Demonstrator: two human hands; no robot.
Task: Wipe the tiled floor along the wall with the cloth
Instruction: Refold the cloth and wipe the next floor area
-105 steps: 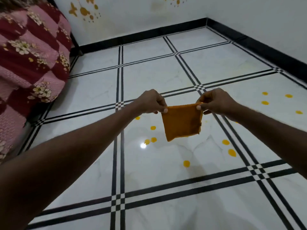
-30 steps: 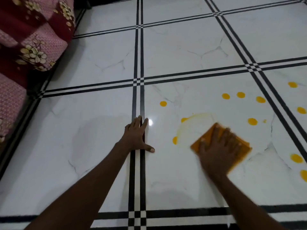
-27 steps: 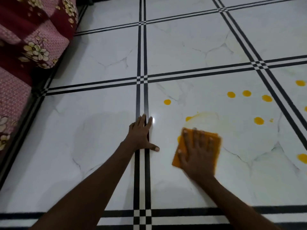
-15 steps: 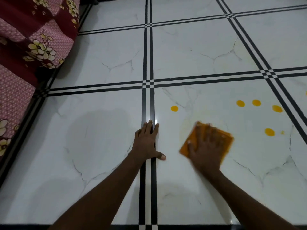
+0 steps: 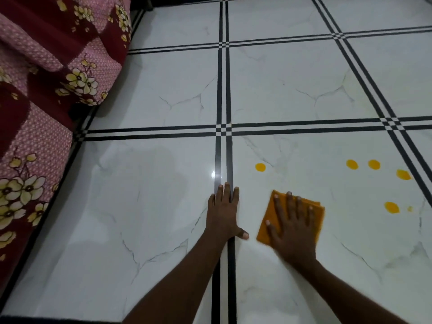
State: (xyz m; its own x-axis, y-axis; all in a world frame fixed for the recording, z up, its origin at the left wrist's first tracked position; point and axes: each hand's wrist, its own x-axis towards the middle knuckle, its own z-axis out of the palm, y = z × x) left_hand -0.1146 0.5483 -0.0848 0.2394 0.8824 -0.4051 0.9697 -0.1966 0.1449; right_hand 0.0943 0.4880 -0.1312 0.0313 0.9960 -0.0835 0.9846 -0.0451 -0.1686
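A folded orange cloth [image 5: 266, 226] lies flat on the white marble-look floor tile [image 5: 350, 230]. My right hand [image 5: 292, 226] presses down on it with fingers spread. My left hand [image 5: 224, 212] rests palm-down on the black-and-white tile border [image 5: 224, 155], fingers apart, holding nothing. Several round yellow spots dot the tile: one [image 5: 260, 167] ahead of the cloth, others [image 5: 351, 164] [image 5: 392, 207] to the right. No wall is in view.
A bed draped in a maroon and pink floral cover [image 5: 42, 94] runs down the left side, over a dark base edge [image 5: 46, 220]. Striped borders [image 5: 304, 126] cross the floor between tiles.
My right hand has slid the cloth to and fro over the tile; the yellow spots and smear near it are gone. My left hand stays planted on the border.
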